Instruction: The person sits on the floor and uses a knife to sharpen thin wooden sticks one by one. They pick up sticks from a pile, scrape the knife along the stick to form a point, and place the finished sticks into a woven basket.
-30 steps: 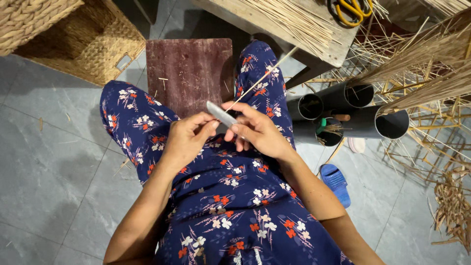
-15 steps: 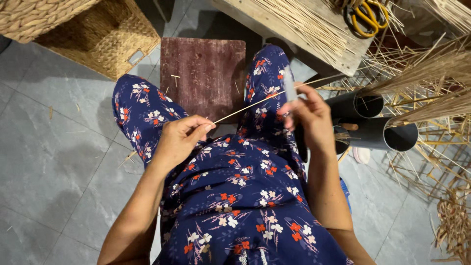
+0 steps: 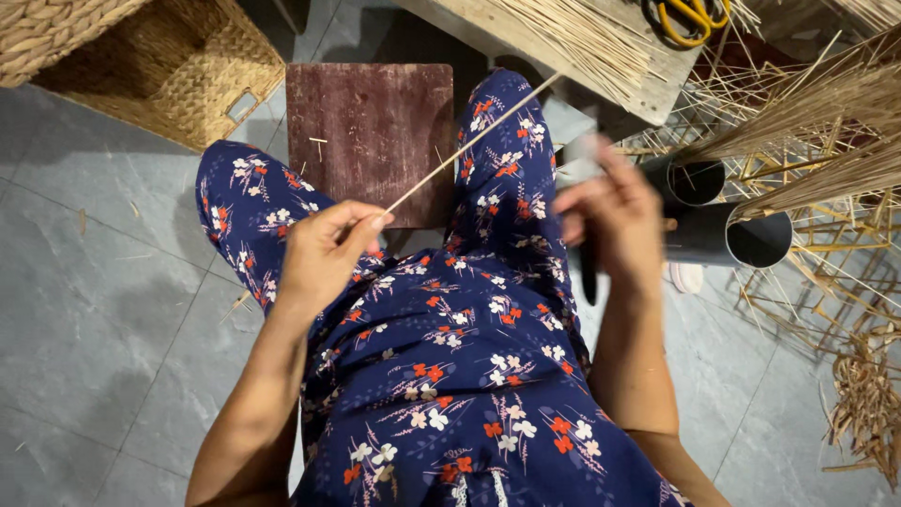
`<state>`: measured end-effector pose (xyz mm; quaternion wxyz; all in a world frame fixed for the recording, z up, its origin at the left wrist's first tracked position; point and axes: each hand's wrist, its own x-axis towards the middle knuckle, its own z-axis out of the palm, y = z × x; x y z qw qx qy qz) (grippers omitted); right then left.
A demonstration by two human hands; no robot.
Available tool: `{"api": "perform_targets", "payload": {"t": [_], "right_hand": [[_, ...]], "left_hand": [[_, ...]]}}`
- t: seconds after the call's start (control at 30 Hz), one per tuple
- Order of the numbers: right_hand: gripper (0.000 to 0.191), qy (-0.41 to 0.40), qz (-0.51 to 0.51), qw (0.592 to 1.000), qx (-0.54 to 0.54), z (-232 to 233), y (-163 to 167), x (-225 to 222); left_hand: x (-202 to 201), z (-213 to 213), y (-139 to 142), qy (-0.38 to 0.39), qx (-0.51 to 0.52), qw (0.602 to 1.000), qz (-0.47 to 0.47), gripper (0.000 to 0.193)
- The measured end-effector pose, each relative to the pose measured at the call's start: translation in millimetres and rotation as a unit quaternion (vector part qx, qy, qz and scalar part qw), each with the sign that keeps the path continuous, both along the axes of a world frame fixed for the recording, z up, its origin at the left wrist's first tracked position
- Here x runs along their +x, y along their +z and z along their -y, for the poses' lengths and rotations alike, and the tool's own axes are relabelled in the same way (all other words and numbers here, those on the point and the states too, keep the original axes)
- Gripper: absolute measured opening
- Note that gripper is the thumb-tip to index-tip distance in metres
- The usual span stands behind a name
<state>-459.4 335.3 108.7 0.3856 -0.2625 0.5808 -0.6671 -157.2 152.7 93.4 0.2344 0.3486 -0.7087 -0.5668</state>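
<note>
My left hand (image 3: 324, 252) pinches the near end of a thin pale bamboo stick (image 3: 469, 141), which slants up and to the right over my blue flowered lap (image 3: 450, 376). My right hand (image 3: 605, 221) is blurred, off to the right of my knee, gripping a knife (image 3: 584, 188) with a dark handle and pale blade. The blade is clear of the stick. A dark red wooden block (image 3: 371, 136) lies on the floor between my knees.
Two black tubes (image 3: 723, 216) holding reed bundles lie at the right, with loose sticks and scraps around them. A wooden bench (image 3: 582, 42) with sticks and yellow-handled scissors (image 3: 685, 17) stands ahead. Woven baskets (image 3: 160, 61) sit at the upper left on the grey tiled floor.
My right hand has drawn the knife away from the left hand, out to the right along and off the stick. My left hand has kept hold of the stick's near end.
</note>
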Motion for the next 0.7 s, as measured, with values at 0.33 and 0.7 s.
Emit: {"api": "perform_targets", "payload": {"t": [0.33, 0.7], "right_hand": [[0.040, 0.210, 0.067, 0.974, 0.047, 41.2, -13.7, 67.9], [0.029, -0.043, 0.055, 0.997, 0.031, 4.1, -38.3, -16.8]], "left_hand": [[-29.2, -18.0, 13.6, -0.048, -0.013, 0.998, 0.040, 0.013], [12.1, -1.0, 3.7, -0.049, -0.001, 0.997, 0.067, 0.014]]}}
